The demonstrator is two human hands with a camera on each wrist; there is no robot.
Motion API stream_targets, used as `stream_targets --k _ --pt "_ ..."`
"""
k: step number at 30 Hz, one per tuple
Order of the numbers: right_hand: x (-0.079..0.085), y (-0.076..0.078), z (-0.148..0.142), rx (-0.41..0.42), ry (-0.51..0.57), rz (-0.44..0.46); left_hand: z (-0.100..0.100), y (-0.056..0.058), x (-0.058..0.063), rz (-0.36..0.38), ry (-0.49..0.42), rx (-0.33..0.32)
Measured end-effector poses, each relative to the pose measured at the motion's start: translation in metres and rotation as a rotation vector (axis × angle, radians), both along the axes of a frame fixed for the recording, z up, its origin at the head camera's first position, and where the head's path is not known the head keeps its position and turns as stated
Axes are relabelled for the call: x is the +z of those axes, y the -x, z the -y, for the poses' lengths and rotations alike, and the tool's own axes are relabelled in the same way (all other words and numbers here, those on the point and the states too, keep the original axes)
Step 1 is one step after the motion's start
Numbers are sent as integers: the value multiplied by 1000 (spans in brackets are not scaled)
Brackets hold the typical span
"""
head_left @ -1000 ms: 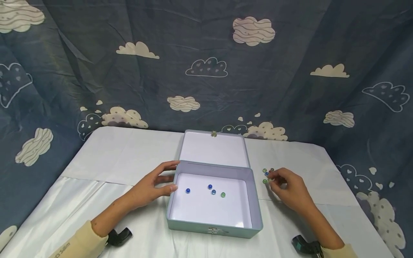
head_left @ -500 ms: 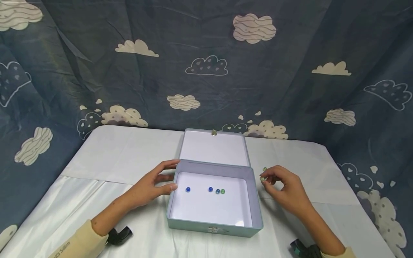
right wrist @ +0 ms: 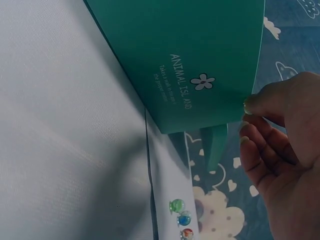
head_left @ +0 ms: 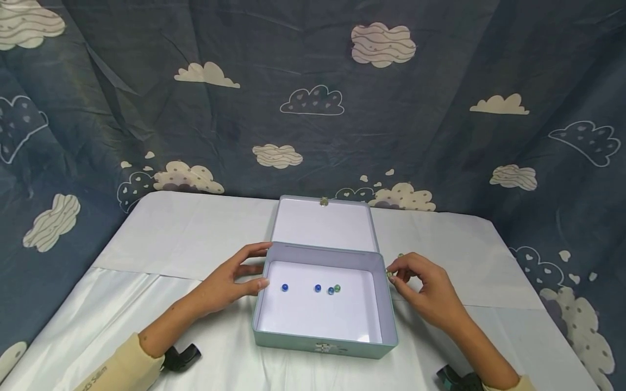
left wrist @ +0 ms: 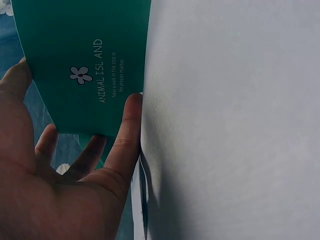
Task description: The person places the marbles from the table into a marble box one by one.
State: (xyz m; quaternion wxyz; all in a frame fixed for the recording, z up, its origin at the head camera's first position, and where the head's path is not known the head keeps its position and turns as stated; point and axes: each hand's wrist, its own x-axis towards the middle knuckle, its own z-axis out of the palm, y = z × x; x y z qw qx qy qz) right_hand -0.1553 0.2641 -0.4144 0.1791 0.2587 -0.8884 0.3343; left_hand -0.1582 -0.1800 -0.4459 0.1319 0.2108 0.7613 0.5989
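Note:
A green metal box (head_left: pixel 325 351) stands open on the table, with several marbles on its white floor. Two dark blue marbles lie at left and middle; a clear blue marble (head_left: pixel 330 291) sits beside a green marble (head_left: pixel 337 288). My left hand (head_left: pixel 221 285) rests its spread, mostly straight fingers and thumb against the left wall. Just outside the right rim, my right hand (head_left: pixel 427 290) pinches a greenish marble (head_left: pixel 389 274) between thumb and fingertips. Behind that hand, in the right wrist view, lie a green marble (right wrist: pixel 176 205), a blue marble (right wrist: pixel 184 218) and a red-orange marble (right wrist: pixel 187 233).
The box's hinged lid (head_left: pixel 324 225) is folded back flat behind it, its clasp at the far edge. White cloth (head_left: pixel 191 233) covers the table. A dark curtain (head_left: pixel 274 125) with cloud prints hangs behind. Both wrists carry black devices.
My right hand has lifted a greenish marble from the cluster and moved left to the box's right rim. Inside, the clear blue marble has rolled right, beside the green one. My left hand stays put.

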Motion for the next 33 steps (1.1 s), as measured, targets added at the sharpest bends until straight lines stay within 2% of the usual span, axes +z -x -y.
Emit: stream_targets --k 5,16,33 --pt "0 0 0 -14 3 -8 0 0 -1 -4 -1 -4" --pt "1 -3 5 27 53 -18 0 1 1 -8 26 8" --pt "0 -4 7 32 63 2 1 1 -1 -8 -2 -7"
